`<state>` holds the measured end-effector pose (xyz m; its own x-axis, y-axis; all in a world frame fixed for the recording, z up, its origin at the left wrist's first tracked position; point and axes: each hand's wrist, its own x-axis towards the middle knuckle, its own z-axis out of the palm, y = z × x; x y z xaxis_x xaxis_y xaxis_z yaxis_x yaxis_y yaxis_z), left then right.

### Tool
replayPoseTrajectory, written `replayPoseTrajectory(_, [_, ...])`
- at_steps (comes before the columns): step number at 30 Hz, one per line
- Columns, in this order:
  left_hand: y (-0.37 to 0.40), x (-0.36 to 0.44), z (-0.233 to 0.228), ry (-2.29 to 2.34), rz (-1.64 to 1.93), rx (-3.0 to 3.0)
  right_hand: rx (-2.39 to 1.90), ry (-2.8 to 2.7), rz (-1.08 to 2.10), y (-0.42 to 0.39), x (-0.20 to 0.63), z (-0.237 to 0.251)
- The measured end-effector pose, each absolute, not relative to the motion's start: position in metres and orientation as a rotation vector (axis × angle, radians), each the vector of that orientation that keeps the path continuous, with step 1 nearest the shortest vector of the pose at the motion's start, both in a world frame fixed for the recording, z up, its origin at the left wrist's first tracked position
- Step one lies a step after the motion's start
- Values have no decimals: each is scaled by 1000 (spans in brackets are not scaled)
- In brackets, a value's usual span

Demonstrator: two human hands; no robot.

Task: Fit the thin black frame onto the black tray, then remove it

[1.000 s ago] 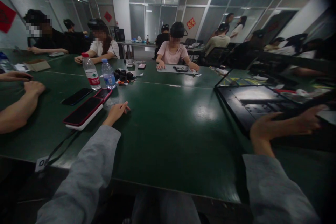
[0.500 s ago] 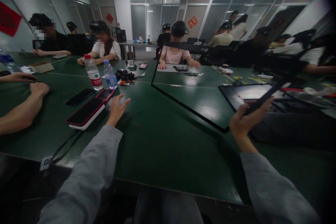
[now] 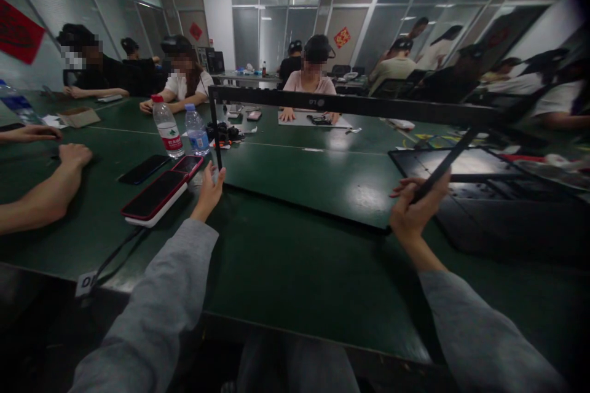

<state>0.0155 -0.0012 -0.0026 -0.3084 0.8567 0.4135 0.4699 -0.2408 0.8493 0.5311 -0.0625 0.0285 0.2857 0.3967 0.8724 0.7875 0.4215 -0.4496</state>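
Note:
A thin black monitor bezel (image 3: 299, 207), an open rectangle with an upside-down LG logo on its far, wider bar, is held tilted above the green table (image 3: 295, 270). My right hand (image 3: 417, 209) is wrapped round its right bar. At the near left corner my left hand (image 3: 209, 193) has its thumb and fingers closed about the bezel's edge. Left of that hand lies a red-edged phone (image 3: 159, 196) on a white block with a black cable. Right of my right hand is a large black panel (image 3: 488, 221), partly hidden by the hand and bezel.
A red-capped bottle (image 3: 168, 129), a blue-capped bottle (image 3: 197, 130) and a dark phone (image 3: 144, 169) are at the left. Another person's forearm (image 3: 41, 202) rests at the left edge. A person in pink (image 3: 308, 82) sits opposite. Plastic-wrapped items (image 3: 553, 169) lie far right.
The bezel has swung left and levelled out, and its left corner has come to my left hand. My left hand, earlier open and apart from it, has closed there. My right hand moved slightly left.

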Motion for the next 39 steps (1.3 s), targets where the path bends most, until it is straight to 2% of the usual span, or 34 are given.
replayPoseTrajectory(4, [-4, 16, 0, 1578, 1463, 1550, -1341, -1320, -284, -60, 532, 29])
replayPoseTrajectory(7, [-6, 12, 0, 1708, 1436, 1537, -1522, -1313, -225, -54, 537, 22])
replayPoseTrajectory(12, [-5, 4, -3, 2029, 1296, 1478, -1713, -1510, 190, -34, 547, -11])
replayPoseTrajectory(16, [-8, 0, -1, 2126, 1099, 1534, -1649, -1545, 341, -24, 556, -32])
replayPoseTrajectory(20, [-17, 5, 4, 2175, 966, 1728, -1595, -1525, 307, -20, 566, -35])
replayPoseTrajectory(26, [-30, 16, 9, 2304, 775, 1908, -1760, -1563, 181, -14, 575, -35])
replayPoseTrajectory(34, [-32, 19, 5, 2311, 750, 1937, -1942, -1533, 180, -8, 572, -36])
replayPoseTrajectory(39, [-31, 17, 5, 2292, 724, 1906, -1826, -1489, 194, -10, 569, -35])
